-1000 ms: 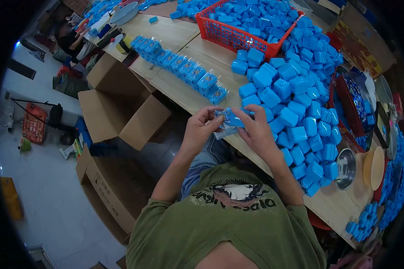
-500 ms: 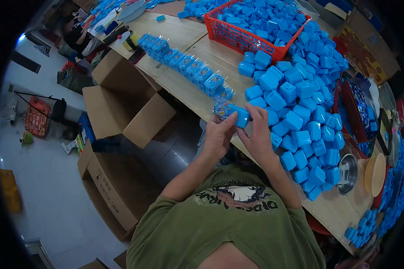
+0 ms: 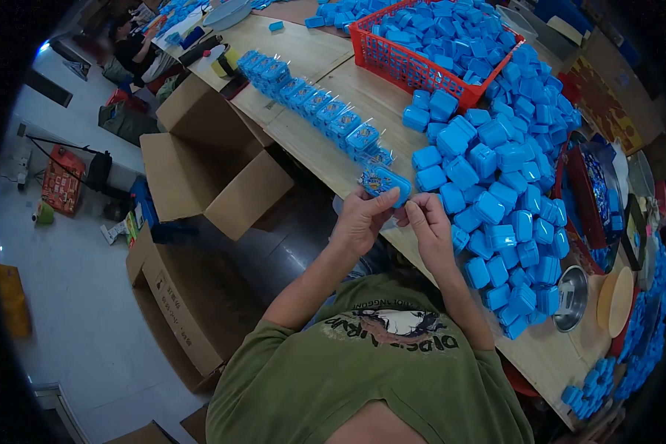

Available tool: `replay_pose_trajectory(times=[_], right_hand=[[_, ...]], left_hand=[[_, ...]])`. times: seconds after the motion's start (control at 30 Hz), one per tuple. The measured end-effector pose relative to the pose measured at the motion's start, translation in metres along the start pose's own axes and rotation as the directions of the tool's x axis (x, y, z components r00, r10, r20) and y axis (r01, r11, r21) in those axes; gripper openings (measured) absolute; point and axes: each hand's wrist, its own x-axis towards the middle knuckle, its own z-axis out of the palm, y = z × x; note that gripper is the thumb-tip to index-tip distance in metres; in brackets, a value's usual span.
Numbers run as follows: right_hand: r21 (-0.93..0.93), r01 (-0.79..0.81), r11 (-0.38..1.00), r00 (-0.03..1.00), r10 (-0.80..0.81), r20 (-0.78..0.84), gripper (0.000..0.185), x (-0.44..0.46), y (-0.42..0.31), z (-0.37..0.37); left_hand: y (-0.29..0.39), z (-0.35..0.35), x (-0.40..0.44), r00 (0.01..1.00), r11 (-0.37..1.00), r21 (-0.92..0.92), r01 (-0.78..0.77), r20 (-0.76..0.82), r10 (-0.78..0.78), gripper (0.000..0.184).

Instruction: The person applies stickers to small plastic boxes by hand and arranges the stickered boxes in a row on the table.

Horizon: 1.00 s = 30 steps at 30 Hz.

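Observation:
My left hand (image 3: 359,224) is closed around a small blue plastic box (image 3: 385,185) in a clear bag with a colourful print, its thumb across the near end. Just right of it, my right hand (image 3: 429,224) is pinched at the near end of that bag; what lies between the fingertips is too small to make out. Beyond the held box, a row of bagged blue boxes (image 3: 331,113) runs along the table's left edge. Close to my right hand spreads a big heap of unbagged blue boxes (image 3: 493,203).
A red plastic basket (image 3: 414,72) full of blue boxes stands at the back. Open cardboard cartons (image 3: 176,175) sit on the floor to the left. A metal bowl (image 3: 572,297) and a tan round container (image 3: 616,300) are at the right. Another person (image 3: 135,55) sits at the far left.
The blue box has gone deeper into the clear bag, so the print now lies over it. My right hand has moved off the box to the bag's near end, fingers pinched.

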Motion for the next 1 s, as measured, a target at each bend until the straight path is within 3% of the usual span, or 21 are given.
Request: replay_pose_trajectory(times=[0.37, 0.43, 0.77, 0.87, 0.97, 1.0], right_hand=[[0.008, -0.011, 1.0, 1.0, 0.011, 0.019, 0.013, 0.001, 0.002, 0.004], [-0.098, 0.025, 0.995, 0.999, -0.02, 0.049, 0.014, 0.002, 0.005, 0.002], [-0.161, -0.009, 0.987, 0.993, 0.028, 0.117, 0.014, 0.005, 0.005, 0.003], [-0.265, 0.016, 0.964, 0.99, 0.022, 0.14, 0.015, 0.004, 0.004, 0.002], [-0.32, -0.027, 0.947, 0.989, 0.073, 0.131, 0.022, 0.004, -0.005, 0.001], [-0.418, -0.04, 0.907, 0.988, 0.098, 0.118, 0.032, 0.005, -0.012, 0.0]], left_hand=[[0.006, 0.001, -0.005, 0.998, 0.998, 0.034, 0.06, 0.018, -0.06, 0.025], [0.007, 0.0, -0.005, 0.999, 0.998, 0.03, 0.05, 0.003, -0.05, 0.024], [0.01, -0.007, -0.006, 0.995, 0.994, 0.05, 0.1, -0.012, -0.1, 0.025], [0.01, -0.008, -0.006, 0.994, 0.992, 0.053, 0.112, -0.003, -0.112, 0.025], [0.013, -0.011, -0.006, 0.992, 0.991, 0.05, 0.124, 0.009, -0.124, 0.027], [0.015, -0.012, -0.006, 0.99, 0.989, 0.052, 0.14, 0.01, -0.14, 0.028]])
